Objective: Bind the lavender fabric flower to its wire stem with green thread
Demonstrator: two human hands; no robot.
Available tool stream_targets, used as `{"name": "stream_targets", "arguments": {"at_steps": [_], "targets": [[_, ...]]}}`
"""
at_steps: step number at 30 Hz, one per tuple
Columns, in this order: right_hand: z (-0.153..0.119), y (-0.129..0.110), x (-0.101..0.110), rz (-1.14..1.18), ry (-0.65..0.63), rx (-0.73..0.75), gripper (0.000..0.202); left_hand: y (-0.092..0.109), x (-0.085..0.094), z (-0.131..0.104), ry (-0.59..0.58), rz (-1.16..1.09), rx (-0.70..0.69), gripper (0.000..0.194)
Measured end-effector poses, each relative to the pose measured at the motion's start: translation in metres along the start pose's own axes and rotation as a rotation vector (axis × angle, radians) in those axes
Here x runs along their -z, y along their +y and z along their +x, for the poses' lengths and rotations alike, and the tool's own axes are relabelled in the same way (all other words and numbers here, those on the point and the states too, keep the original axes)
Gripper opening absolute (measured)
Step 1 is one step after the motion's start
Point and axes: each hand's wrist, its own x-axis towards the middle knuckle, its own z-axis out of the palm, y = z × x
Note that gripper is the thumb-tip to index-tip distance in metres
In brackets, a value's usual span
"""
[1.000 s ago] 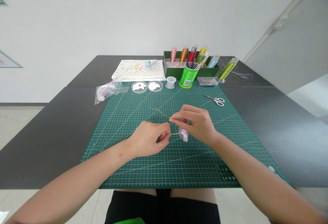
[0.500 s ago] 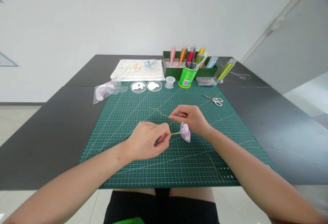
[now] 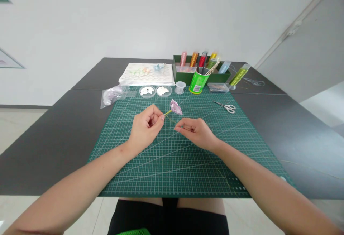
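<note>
A pale purple flower on a short green stem points up and to the right from the pinched fingers of my left hand. My right hand, just right of and slightly below it, pinches a thin yellow-green thread. That thread runs across the gap to the stem near my left fingertips. More of the thread lies on the green cutting mat below my right forearm.
Behind the hands stand two dishes of white pieces, a clear spool, a green can and a green box of thread spools. Scissors lie right, a plastic bag left, white sheets at the back.
My left hand has moved up and left with the flower, which now tilts upward beyond the fingers. My right hand has shifted slightly down, and the thread now spans between the hands.
</note>
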Motion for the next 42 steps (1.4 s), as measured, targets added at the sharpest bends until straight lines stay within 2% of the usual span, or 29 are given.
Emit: {"name": "stream_targets", "arguments": {"at_steps": [10,15,18,21,25,31,33,37,42], "targets": [[-0.006,-0.011,0.0,-0.012,-0.011,0.103,0.02,-0.01,0.001,0.009,0.04,-0.014,0.064,0.019],[-0.008,-0.013,0.002,-0.026,0.002,0.165,0.017,-0.012,-0.001,0.01,-0.005,0.055,0.1,0.018],[-0.01,-0.014,0.004,-0.101,0.086,0.266,0.016,-0.016,-0.003,0.01,-0.05,0.12,0.117,0.017],[-0.013,-0.015,0.006,-0.25,0.27,0.351,0.017,-0.018,-0.004,0.01,-0.082,0.187,0.106,0.018],[-0.015,-0.018,0.009,-0.387,0.401,0.48,0.017,-0.016,-0.006,0.007,-0.217,0.242,0.07,0.015],[-0.014,-0.019,0.013,-0.45,0.422,0.544,0.017,-0.013,-0.012,-0.003,-0.445,0.333,0.052,0.012],[-0.012,-0.019,0.014,-0.49,0.452,0.554,0.016,-0.013,-0.013,-0.006,-0.499,0.319,0.034,0.011],[-0.008,-0.016,0.016,-0.596,0.517,0.509,0.026,-0.011,-0.014,-0.009,-0.582,0.222,0.014,0.013],[-0.004,-0.01,0.017,-0.605,0.531,0.534,0.031,-0.006,-0.013,-0.01,-0.688,0.143,0.007,0.011]]}}
